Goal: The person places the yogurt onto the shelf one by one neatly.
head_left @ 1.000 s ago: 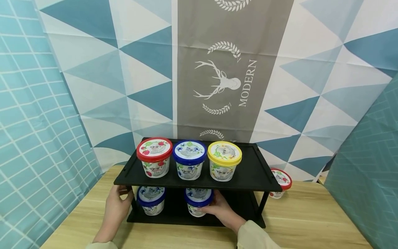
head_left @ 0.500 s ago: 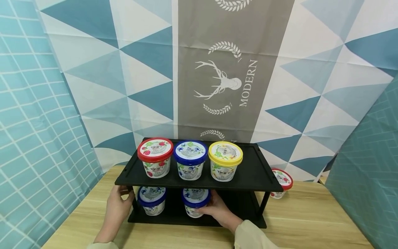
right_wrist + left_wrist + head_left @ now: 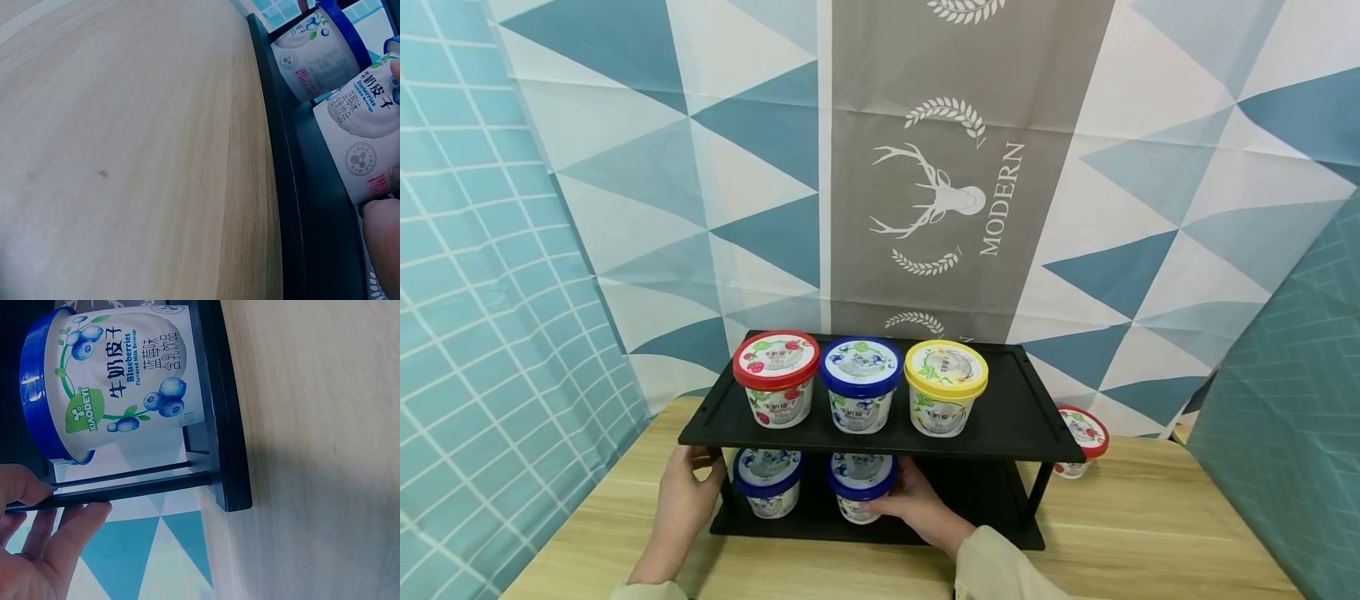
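On the lower shelf of a black two-tier rack point(image 3: 1022, 408), my right hand point(image 3: 927, 510) grips a blue-lidded blueberry milk tub point(image 3: 859, 487). In the right wrist view, my fingers point(image 3: 382, 234) are on that tub's side point(image 3: 369, 125), and it stands on the shelf beside a second blue-lidded tub point(image 3: 319, 59). That second tub point(image 3: 769, 487) sits near the left end; the left wrist view shows its blueberry label point(image 3: 125, 369) up close. My left hand point(image 3: 687, 492) holds the rack's front left post point(image 3: 137, 487) between thumb and fingers.
The top shelf carries a red-lidded tub point(image 3: 777, 379), a blue-lidded tub point(image 3: 861, 383) and a yellow-lidded tub point(image 3: 946, 387). Another red-lidded tub point(image 3: 1084, 437) stands on the wooden table point(image 3: 1157, 525), behind the rack's right end. Patterned cloth point(image 3: 760, 208) hangs behind.
My right hand has slid the blue-lidded tub leftward along the lower shelf, closer to the other one. The left hand stays at the post.
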Demonstrator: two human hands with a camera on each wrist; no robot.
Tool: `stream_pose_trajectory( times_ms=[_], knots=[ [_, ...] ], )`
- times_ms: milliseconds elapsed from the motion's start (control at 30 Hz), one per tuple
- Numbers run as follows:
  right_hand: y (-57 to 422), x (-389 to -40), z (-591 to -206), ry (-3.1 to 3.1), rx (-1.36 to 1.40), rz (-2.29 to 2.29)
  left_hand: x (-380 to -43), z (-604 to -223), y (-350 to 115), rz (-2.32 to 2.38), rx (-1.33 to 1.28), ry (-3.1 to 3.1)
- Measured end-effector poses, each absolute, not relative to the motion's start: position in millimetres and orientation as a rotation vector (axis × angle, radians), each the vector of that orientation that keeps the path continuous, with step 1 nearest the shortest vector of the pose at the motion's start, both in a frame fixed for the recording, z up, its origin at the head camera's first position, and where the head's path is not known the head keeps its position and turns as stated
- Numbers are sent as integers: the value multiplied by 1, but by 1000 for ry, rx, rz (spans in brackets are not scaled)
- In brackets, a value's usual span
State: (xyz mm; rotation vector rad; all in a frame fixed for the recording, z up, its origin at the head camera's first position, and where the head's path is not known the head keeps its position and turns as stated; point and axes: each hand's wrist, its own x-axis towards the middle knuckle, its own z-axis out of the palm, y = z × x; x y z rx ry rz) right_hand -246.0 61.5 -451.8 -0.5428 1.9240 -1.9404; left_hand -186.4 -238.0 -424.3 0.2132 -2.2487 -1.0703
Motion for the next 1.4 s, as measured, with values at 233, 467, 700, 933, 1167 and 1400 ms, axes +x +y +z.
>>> stream_pose_trajectory(
  times_ms=[233,467,700,933,1167,1400],
  knots=[
    [55,-249,-453,1895,-533,-1961,-186,-425,-238,-1039,201,-2243],
    [50,-251,-456,1853,-548,-1982,-187,-425,-238,-1048,194,-2241],
    [45,-252,-459,1858,-560,-1972,-187,-425,-237,-1047,190,-2232],
    [42,-253,-460,1857,-549,-1955,-187,-425,-238,-1025,177,-2239],
    [39,-255,-463,1846,-561,-1943,-187,-427,-237,-995,171,-2223],
    [38,-257,-467,1824,-564,-1956,-187,-426,-238,-999,180,-2225]
  ],
)
